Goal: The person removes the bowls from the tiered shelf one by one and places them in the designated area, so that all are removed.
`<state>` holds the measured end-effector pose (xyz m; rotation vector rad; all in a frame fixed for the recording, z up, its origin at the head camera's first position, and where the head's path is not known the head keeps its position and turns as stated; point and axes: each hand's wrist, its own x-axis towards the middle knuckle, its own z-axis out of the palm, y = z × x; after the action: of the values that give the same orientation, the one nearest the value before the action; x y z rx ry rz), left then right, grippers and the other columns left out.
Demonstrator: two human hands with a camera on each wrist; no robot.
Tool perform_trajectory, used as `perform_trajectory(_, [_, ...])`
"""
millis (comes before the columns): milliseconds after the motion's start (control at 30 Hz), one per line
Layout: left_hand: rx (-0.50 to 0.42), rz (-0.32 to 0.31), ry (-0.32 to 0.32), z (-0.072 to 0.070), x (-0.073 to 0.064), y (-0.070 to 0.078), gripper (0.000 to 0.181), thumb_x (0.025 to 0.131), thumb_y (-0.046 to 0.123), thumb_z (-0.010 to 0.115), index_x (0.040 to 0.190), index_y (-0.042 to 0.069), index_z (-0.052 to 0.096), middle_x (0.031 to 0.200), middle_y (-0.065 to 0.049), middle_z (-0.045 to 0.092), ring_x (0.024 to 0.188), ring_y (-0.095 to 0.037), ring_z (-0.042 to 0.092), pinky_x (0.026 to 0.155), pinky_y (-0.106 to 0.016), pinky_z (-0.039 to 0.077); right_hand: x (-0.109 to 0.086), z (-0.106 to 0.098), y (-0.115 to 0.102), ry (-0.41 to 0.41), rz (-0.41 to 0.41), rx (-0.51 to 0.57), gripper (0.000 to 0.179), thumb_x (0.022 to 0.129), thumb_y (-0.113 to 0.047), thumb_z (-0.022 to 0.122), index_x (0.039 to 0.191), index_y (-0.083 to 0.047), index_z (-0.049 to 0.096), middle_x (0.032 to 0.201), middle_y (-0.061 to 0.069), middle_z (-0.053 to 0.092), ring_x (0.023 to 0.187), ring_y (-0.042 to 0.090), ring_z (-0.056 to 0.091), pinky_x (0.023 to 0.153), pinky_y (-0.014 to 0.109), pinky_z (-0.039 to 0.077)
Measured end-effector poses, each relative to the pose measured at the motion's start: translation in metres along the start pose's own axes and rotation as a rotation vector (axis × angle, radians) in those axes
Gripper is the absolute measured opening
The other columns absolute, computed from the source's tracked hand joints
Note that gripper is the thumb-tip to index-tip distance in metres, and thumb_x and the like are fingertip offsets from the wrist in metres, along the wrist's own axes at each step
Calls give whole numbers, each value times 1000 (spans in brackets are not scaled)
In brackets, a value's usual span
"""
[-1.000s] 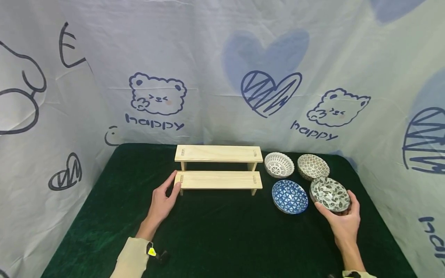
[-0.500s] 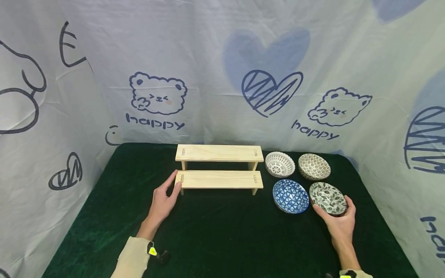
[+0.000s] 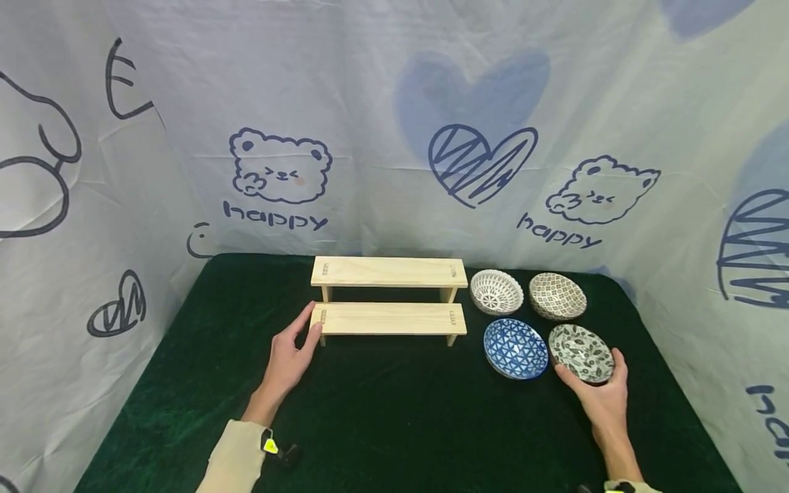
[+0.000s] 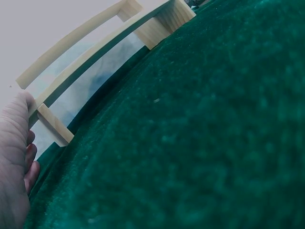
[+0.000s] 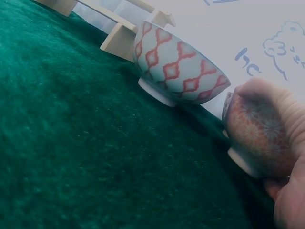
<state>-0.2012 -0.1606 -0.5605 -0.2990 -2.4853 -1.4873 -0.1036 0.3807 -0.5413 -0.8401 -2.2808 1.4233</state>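
A two-tier wooden display stand (image 3: 387,319) occupies the middle of the cloth. My left hand (image 3: 288,356) holds the left end of its lower step, thumb at the front corner and fingers behind; the left wrist view shows the thumb against the board's end. At the right, my right hand (image 3: 607,397) grips a small bowl (image 3: 581,352) with a dark leaf pattern inside, thumb on its near left side and fingers round the right. Its outside is orange with pale flowers in the right wrist view, the foot close over the cloth.
Beside that bowl sits a blue triangle-patterned bowl (image 3: 515,348), its outside red and white. Behind are a white lattice-patterned bowl (image 3: 496,292) and a beige patterned bowl (image 3: 557,296). Dark green cloth (image 3: 394,418) covers the table; a printed white curtain (image 3: 382,103) surrounds it.
The leaf-patterned bowl, in my right hand, has come down and slightly nearer, away from the beige bowl, then barely moved in the last half second. My left hand stays on the stand.
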Motion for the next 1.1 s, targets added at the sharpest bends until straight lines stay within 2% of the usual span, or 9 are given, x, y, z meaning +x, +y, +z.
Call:
perform_trajectory(167, [0,12,-3,1,2,1,56,109,32,58,157,7,46,160,-9,47,148,-30,45,121,-56,35,-1,-6,-1,-20,12,-31,127,80,-34,92,169,-14,4,175,19,7,160,39,9,128,59,8])
perform_trajectory(333, [-1,10,-11,4,2,1,57,109,33,58,158,7,46,161,-9,47,148,-30,45,121,-57,35,-2,-11,-2,-21,-9,-35,130,78,-33,94,169,-15,3,175,17,6,160,37,8,129,57,7])
perform_trajectory(533, [36,3,-32,0,1,4,59,109,35,57,159,6,43,163,-12,43,152,-32,39,122,-58,32,-6,-9,-7,25,-52,-17,122,81,-30,91,169,-14,8,175,15,9,160,33,11,131,49,8])
perform_trajectory(700, [162,-17,-61,-9,0,8,61,110,42,53,161,9,41,168,-11,35,157,-32,28,124,-60,26,-11,-7,-17,71,-155,-19,108,87,-32,85,169,-17,15,175,10,14,161,29,12,131,47,9])
perform_trajectory(833, [274,-18,-85,-16,0,13,62,110,45,50,162,12,39,171,-11,28,159,-34,21,126,-62,20,-11,-5,-27,78,-275,-66,98,91,-34,80,168,-19,20,175,7,15,161,27,11,130,52,7])
perform_trajectory(1100, [460,53,-157,-21,-5,26,63,110,38,52,164,13,34,172,-10,25,159,-38,18,126,-64,14,-20,7,-50,20,-471,-143,87,96,-34,73,167,-17,24,175,6,14,162,31,4,128,63,1])
